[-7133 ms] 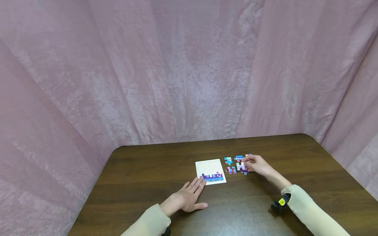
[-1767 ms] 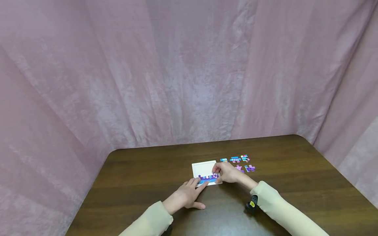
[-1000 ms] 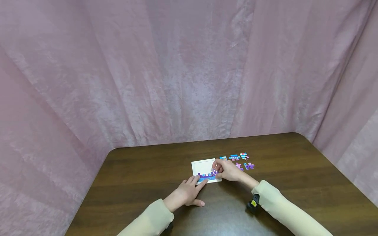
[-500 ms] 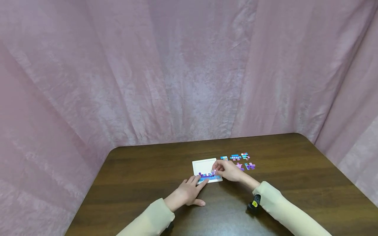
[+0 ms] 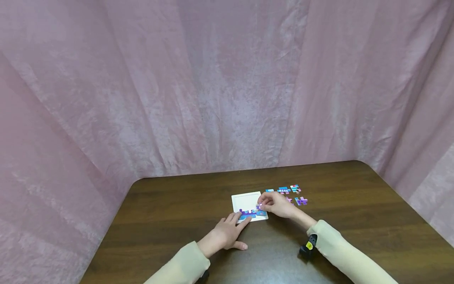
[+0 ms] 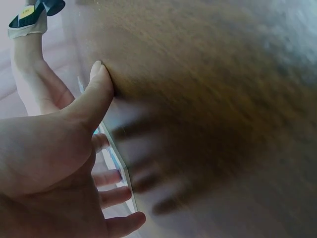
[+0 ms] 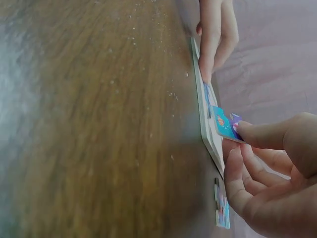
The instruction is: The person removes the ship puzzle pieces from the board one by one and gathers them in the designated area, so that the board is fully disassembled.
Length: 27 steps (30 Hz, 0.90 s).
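Note:
My left hand (image 5: 226, 233) lies with fingers spread, its fingertips on the lower left edge of a white puzzle board (image 5: 244, 200). At the board's lower right, my right hand (image 5: 279, 205) pinches a blue and purple puzzle piece (image 7: 227, 124) between thumb and fingers. That piece is tilted, its lower edge close to the board; whether it touches is unclear. A row of joined blue and purple pieces (image 5: 246, 214) lies along the board's near side, partly under the left fingers. The upper part of the board shows bare white.
Several loose puzzle pieces lie right of the board, among them a blue and pink one (image 5: 283, 190), a striped one (image 5: 295, 189) and a purple one (image 5: 301, 201). Others are partly behind the right hand. A pink curtain (image 5: 227, 86) hangs behind the brown table (image 5: 170, 213).
My right hand has moved left from the loose pieces to the board's lower right. Within the last half second, the blue and purple piece has come up tilted there. My left hand stays put.

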{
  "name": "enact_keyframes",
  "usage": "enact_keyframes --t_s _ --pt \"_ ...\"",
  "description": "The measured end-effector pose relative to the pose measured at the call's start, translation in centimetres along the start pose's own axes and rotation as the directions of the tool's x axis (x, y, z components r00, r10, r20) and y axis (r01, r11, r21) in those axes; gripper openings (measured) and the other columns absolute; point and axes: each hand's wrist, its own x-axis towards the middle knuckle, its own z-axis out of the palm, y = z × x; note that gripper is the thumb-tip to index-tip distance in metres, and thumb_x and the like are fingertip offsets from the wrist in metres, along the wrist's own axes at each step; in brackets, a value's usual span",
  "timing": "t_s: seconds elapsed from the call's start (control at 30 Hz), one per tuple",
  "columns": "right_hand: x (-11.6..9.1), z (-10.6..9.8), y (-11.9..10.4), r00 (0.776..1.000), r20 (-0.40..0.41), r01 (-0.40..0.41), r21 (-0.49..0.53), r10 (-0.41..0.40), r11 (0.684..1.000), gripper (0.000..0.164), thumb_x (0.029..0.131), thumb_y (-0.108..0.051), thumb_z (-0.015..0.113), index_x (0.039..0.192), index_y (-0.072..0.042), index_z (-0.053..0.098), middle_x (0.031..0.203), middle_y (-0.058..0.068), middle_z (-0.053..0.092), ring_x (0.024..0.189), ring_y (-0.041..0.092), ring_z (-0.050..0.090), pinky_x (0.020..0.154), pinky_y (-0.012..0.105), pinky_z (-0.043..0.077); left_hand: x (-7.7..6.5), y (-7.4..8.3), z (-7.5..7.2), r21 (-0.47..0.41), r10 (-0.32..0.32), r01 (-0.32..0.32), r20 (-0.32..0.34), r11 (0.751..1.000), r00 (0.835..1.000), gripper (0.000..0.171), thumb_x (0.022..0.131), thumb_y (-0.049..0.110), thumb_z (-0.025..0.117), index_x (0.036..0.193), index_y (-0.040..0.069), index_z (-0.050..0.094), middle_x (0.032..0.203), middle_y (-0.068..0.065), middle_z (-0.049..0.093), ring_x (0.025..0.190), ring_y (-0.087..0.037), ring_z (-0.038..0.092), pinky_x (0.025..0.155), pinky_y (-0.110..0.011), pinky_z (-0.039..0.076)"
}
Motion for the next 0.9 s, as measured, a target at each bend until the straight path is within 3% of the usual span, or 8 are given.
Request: enact_keyframes --t_s 0.4,0.67,0.9 --pt "-1.0 -1.3 1.7 0.993 -0.037 -0.102 0.2 0.111 0.974 0.022 0.086 -0.007 0.071 0.1 0.007 0.064 0.082 0.013 0.068 0.069 0.004 0.058 0.063 0.022 0.05 0.2 0.1 0.2 0.009 0.008 -0.008 -0.004 1.0 1.0 0.084 0.083 0.064 0.058 0.153 0.029 0.025 0.158 -0.009 0.024 0.141 -0.023 0.032 0.105 -0.039 0.043" --pt "-1.8 -2.4 1.9 0.991 -0.034 -0.121 0.22 0.132 0.968 0.024 0.085 -0.007 0.072 0.101 0.009 0.064 0.084 0.019 0.069 0.069 0.006 0.06 0.063 0.025 0.052 0.1 -0.2 0.5 -0.031 0.023 -0.024 -0.032 0.999 0.999 0.084 0.083 0.061 0.06 0.153 0.028 0.026 0.157 -0.01 0.026 0.142 -0.025 0.032 0.106 -0.042 0.043" --pt "-2.4 -3.1 2.0 0.984 -0.02 -0.17 0.225 0.179 0.959 0.023 0.086 -0.004 0.069 0.1 0.012 0.062 0.083 0.016 0.071 0.071 0.004 0.063 0.066 0.027 0.056 0.1 -0.3 0.7 -0.076 0.031 -0.033 -0.034 0.997 0.999 0.084 0.084 0.058 0.061 0.153 0.027 0.025 0.158 -0.011 0.025 0.143 -0.028 0.031 0.108 -0.044 0.04"
